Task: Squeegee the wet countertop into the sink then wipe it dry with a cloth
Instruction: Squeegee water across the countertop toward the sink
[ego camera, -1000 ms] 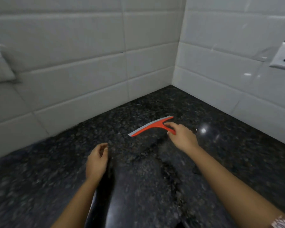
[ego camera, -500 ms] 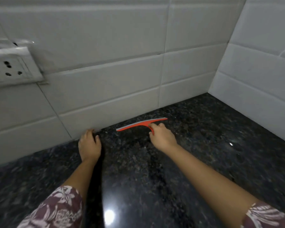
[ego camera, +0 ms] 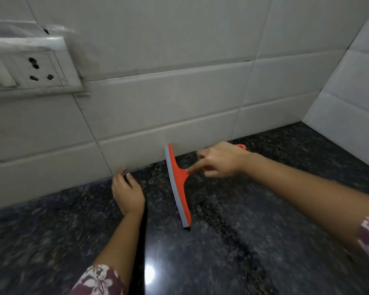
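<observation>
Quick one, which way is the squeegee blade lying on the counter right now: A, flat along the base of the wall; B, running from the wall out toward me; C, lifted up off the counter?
B: the squeegee blade has one end by the tiled wall and the other out on the countertop, held by the right hand.

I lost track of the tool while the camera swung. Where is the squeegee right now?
In the head view, the squeegee sits mid-frame on the countertop, its far end at the tiled wall, held by the right hand, with the left hand beside it.

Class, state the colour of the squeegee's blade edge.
Grey, on an orange squeegee; head view.
</observation>
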